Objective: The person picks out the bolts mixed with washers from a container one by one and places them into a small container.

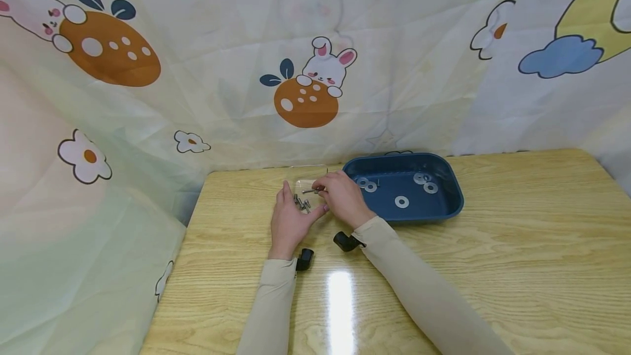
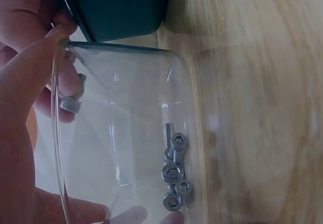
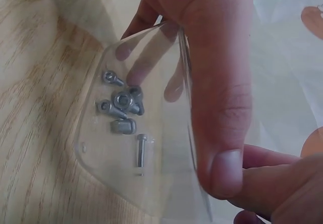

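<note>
A clear plastic box [image 1: 308, 167] stands on the table, and my left hand [image 1: 288, 224] grips it with thumb and fingers spread across its sides. Several socket-head bolts [image 2: 172, 172] lie together inside, their hex sockets visible in the left wrist view. My right hand [image 1: 345, 199] is at the box's right side, its fingertips pinching a bolt [image 2: 73, 100] that shows through the clear wall. In the right wrist view the left thumb [image 3: 222, 108] lies along the rim and hides most of the right hand.
Just right of the box stands a dark blue tray [image 1: 455, 193] with several flat washers [image 1: 401, 202] and a small thin piece in it. The wooden table [image 1: 522, 234] reaches to a printed cloth [image 1: 236, 97] hanging behind and on the left.
</note>
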`<action>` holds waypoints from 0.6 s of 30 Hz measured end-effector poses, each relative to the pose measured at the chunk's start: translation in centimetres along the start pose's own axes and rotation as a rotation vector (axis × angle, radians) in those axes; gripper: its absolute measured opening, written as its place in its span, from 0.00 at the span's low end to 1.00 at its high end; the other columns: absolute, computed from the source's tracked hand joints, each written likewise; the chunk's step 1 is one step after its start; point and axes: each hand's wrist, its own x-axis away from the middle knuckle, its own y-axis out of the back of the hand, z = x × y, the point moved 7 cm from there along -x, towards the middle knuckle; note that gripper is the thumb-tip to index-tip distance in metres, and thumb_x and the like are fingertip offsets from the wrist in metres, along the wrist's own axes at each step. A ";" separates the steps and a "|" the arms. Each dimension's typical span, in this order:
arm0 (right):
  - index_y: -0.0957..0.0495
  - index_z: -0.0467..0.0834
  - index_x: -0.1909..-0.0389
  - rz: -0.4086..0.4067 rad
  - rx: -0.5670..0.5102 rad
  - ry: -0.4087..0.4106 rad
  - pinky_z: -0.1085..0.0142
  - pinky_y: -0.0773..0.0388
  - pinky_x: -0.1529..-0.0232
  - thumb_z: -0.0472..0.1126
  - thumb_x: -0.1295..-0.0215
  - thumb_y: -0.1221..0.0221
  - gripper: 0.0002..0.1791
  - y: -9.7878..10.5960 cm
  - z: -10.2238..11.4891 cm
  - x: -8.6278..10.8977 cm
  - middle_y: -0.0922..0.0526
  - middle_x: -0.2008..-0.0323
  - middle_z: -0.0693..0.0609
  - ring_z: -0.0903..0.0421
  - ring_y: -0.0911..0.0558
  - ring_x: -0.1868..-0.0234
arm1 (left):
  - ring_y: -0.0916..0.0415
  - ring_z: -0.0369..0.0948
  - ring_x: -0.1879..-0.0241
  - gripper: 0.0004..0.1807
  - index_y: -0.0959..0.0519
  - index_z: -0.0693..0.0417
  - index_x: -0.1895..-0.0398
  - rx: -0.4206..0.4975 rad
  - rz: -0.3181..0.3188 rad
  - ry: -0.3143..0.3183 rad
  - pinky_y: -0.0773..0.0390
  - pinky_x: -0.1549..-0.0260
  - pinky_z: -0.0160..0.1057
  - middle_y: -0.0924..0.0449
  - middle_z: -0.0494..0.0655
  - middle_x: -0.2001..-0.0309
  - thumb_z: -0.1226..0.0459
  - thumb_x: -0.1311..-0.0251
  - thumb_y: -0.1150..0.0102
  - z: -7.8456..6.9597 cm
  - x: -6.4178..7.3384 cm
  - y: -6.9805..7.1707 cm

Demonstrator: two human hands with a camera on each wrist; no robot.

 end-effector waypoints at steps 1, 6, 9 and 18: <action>0.15 0.50 0.63 0.002 0.000 -0.002 0.63 0.26 0.61 0.36 0.43 0.36 0.09 0.0 0.0 0.0 0.17 0.63 0.57 0.56 0.26 0.59 | 0.37 0.54 0.40 0.74 0.56 0.60 0.28 0.002 0.000 0.000 0.31 0.47 0.49 0.46 0.58 0.32 0.20 0.73 0.51 0.0 0.0 0.0; 0.15 0.51 0.63 0.028 0.003 -0.017 0.64 0.26 0.62 0.36 0.43 0.36 0.09 -0.4 -0.2 -0.2 0.17 0.65 0.57 0.57 0.26 0.60 | 0.36 0.54 0.41 0.73 0.55 0.60 0.28 0.006 -0.005 -0.002 0.31 0.48 0.49 0.45 0.58 0.33 0.21 0.72 0.50 0.0 0.1 0.0; 0.15 0.51 0.63 0.047 0.008 -0.030 0.64 0.26 0.62 0.36 0.43 0.36 0.09 -0.5 -0.3 -0.3 0.17 0.65 0.57 0.57 0.25 0.61 | 0.35 0.53 0.42 0.73 0.54 0.61 0.28 0.008 -0.007 -0.004 0.30 0.49 0.49 0.44 0.58 0.34 0.21 0.72 0.50 0.0 0.1 0.0; 0.15 0.51 0.63 0.067 0.010 -0.058 0.64 0.26 0.64 0.35 0.40 0.40 0.09 -0.6 -0.5 -0.4 0.17 0.66 0.57 0.57 0.25 0.63 | 0.36 0.53 0.41 0.73 0.55 0.60 0.28 0.010 -0.003 -0.003 0.30 0.49 0.48 0.44 0.58 0.34 0.21 0.72 0.50 0.1 0.0 -0.1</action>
